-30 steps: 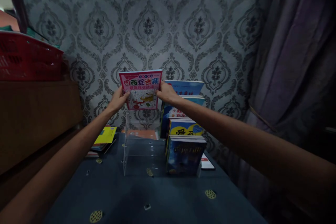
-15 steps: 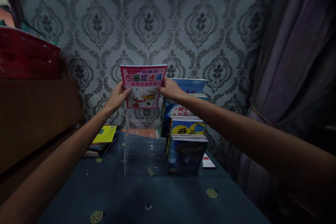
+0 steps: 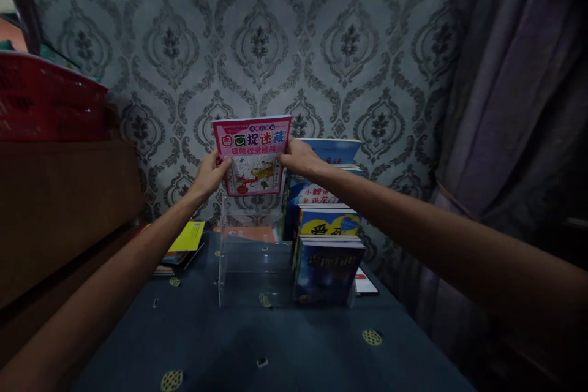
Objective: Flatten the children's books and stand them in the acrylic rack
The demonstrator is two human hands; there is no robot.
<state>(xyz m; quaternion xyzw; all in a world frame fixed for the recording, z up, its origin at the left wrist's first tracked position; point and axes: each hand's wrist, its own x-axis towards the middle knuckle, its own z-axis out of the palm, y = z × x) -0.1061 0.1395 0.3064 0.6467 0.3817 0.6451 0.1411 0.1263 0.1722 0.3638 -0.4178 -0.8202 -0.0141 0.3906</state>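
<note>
Both hands hold a thin pink picture book (image 3: pixel 253 155) upright, above the back of a clear acrylic stepped display stand (image 3: pixel 248 257). My left hand (image 3: pixel 210 175) grips its left edge and my right hand (image 3: pixel 298 160) grips its right edge, fingers closed on the cover. The stand's left column shows no books. Its right column holds several upright books in rising steps: a dark blue one (image 3: pixel 327 269) in front, a yellow and blue one (image 3: pixel 327 222) behind it, then others up to a light blue one (image 3: pixel 335 150).
A dark blue tablecloth (image 3: pixel 257 343) covers the table. A pile of flat books with a yellow one (image 3: pixel 186 237) on top lies at the left. A brown cabinet (image 3: pixel 59 208) carries a red basket (image 3: pixel 46 101). Patterned wallpaper is behind, and a purple curtain (image 3: pixel 519 104) hangs at the right.
The pink book has shifted slightly to the right, rising and then dropping a little, with both hands staying on its edges. Nothing else has moved.
</note>
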